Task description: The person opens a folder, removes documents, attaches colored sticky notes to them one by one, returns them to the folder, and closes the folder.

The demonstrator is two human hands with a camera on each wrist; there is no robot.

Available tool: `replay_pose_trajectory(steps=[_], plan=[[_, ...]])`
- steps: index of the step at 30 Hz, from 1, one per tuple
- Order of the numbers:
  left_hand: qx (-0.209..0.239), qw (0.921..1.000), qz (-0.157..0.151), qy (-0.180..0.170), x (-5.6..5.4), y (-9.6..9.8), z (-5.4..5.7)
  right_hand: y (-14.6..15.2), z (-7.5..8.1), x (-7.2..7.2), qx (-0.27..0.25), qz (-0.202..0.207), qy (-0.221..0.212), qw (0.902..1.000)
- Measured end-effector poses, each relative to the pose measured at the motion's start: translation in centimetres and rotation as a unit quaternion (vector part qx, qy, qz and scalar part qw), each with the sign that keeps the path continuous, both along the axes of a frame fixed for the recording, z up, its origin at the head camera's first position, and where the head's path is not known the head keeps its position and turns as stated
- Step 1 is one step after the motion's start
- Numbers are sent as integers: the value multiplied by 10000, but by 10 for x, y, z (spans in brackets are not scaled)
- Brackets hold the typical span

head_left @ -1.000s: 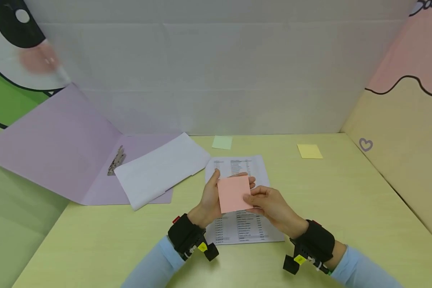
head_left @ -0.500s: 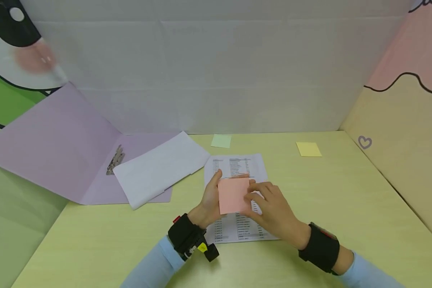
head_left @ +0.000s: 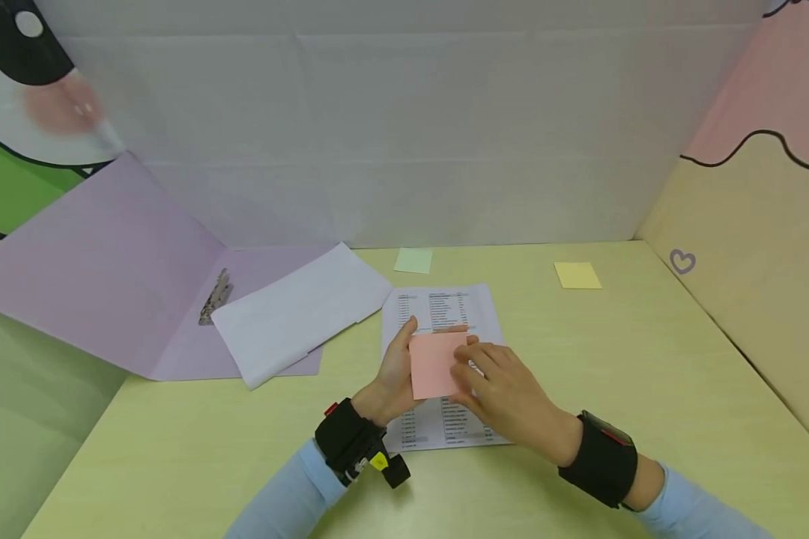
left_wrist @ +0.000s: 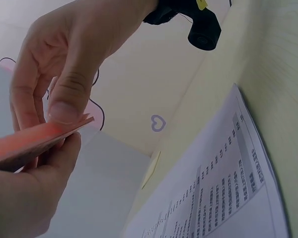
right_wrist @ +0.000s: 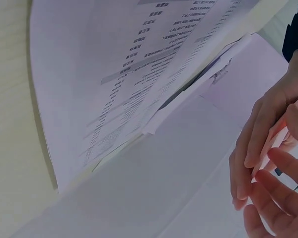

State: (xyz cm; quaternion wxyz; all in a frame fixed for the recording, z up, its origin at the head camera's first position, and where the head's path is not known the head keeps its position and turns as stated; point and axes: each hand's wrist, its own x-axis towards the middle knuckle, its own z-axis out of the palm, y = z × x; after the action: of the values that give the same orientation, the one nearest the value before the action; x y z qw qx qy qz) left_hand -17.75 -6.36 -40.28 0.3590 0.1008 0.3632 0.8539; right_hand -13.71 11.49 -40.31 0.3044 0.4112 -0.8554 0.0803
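A pink sticky note pad (head_left: 435,367) is held in my left hand (head_left: 395,374), its thumb along the left edge and its fingers behind. My right hand (head_left: 502,385) is at the pad's right edge with bent fingers. In the left wrist view, the right thumb (left_wrist: 67,106) presses on the pad's edge, where thin layers part slightly at the corner. The right wrist view shows the pad (right_wrist: 270,141) nearly edge-on between both hands. Below the hands lies a printed sheet (head_left: 477,305) with columns of text, partly covered by them.
To the left a purple folder (head_left: 108,277) stands open, showing its metal clip (head_left: 216,298). Folded white paper (head_left: 303,307) lies across it. A green sticky note (head_left: 413,260) and a yellow one (head_left: 577,275) are at the back of the table (head_left: 647,374). Walls enclose the table.
My right hand has rolled over at the pad's right edge, so its back faces up and its wrist camera is out of the head view. The left hand keeps its hold.
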Motion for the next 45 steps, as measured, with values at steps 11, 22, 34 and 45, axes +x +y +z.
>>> replay_pose_trajectory(steps=[11,22,34,45], plan=[[28,9998,-168,-115,3,0,-1,0,-4,0,52,89,250,9996],[-247,9993,-52,283,7,12,-6,-19,-6,0,-7,-117,1119,9937],[-340,9987,126,372,8,17,-9,-28,-8,4,-611,-436,689,9948],[-459,9981,192,364,7,18,-17,-29,-7,7,-1085,-925,-298,9893]])
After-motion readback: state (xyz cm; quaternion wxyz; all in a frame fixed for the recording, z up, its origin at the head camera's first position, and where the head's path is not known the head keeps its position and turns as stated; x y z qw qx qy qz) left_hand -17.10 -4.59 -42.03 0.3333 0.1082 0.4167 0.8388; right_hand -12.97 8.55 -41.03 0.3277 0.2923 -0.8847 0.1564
